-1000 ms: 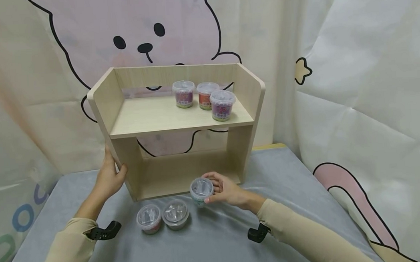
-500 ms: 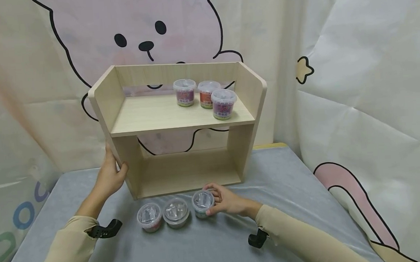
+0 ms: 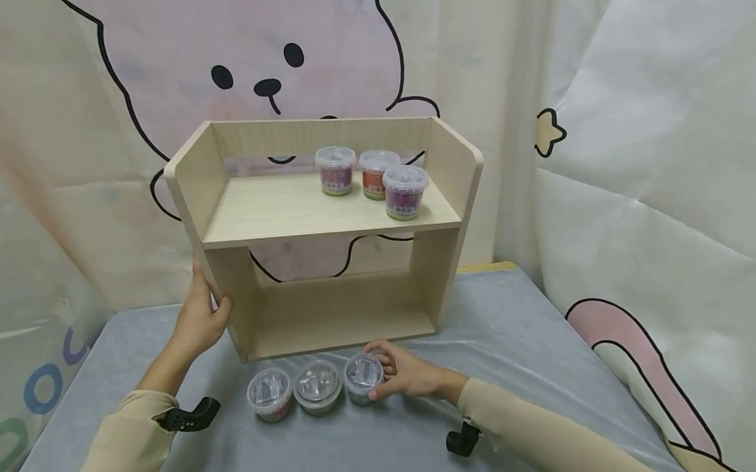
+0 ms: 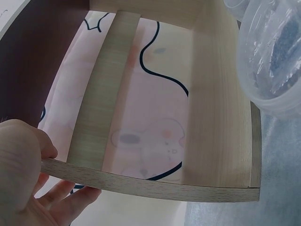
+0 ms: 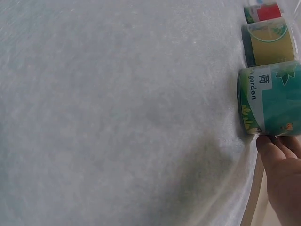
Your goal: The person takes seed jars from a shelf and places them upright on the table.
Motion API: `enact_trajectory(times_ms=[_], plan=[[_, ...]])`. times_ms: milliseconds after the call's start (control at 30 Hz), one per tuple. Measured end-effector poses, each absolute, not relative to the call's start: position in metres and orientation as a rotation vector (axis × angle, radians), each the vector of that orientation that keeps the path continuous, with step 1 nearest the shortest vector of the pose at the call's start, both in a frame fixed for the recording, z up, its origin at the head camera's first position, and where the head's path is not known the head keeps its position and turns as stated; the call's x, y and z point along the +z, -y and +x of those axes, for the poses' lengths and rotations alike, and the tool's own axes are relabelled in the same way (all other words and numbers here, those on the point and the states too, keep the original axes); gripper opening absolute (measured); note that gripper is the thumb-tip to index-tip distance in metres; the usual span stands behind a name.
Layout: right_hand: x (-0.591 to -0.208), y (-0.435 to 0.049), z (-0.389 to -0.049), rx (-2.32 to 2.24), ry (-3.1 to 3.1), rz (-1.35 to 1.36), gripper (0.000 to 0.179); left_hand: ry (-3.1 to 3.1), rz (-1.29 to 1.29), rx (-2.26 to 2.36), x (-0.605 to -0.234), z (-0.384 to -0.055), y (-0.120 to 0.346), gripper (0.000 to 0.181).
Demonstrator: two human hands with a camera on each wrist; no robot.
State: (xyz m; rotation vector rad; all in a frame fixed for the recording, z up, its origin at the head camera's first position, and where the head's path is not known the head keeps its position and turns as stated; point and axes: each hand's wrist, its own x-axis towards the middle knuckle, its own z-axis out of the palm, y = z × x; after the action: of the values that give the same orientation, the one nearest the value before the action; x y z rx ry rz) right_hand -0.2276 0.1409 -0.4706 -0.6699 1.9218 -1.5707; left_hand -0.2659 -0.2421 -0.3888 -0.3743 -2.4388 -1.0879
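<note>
My left hand [image 3: 197,319] grips the left side panel of a two-tier wooden shelf [image 3: 332,234]; its thumb and fingers lie on either side of the panel in the left wrist view. With thumb and fingers around it, my right hand [image 3: 407,373] holds a clear-lidded plastic tub [image 3: 362,375] at the right end of a row on the table. The right wrist view shows that tub's green label [image 5: 282,96]. Left of it stand a tub with a yellowish label [image 5: 273,44] and a tub with some red on its label [image 5: 265,13].
Three more lidded tubs, two purple-labelled and one orange-red tub [image 3: 375,185], stand on the upper tier's right side. A grey-blue cloth [image 3: 288,465] covers the table. Printed curtains [image 3: 458,65] hang behind and beside it.
My right hand has brought the green-labelled tub down from near the shelf's front edge, towards me and slightly left, into line beside the other two. The left hand keeps its grip on the shelf.
</note>
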Motion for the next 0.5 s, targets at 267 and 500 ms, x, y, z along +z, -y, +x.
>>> enact_trajectory(times_ms=[267, 500], plan=[[-0.467, -0.142, -0.225, -1.549, -1.928, -0.672, 0.076, 2.437, -0.383, -1.089, -0.388, -0.266, 0.239, 0.094], [-0.451, -0.146, -0.228, -1.439, -2.073, -0.651, 0.063, 2.428, -0.383, -1.115, -0.387, -0.265, 0.240, 0.094]])
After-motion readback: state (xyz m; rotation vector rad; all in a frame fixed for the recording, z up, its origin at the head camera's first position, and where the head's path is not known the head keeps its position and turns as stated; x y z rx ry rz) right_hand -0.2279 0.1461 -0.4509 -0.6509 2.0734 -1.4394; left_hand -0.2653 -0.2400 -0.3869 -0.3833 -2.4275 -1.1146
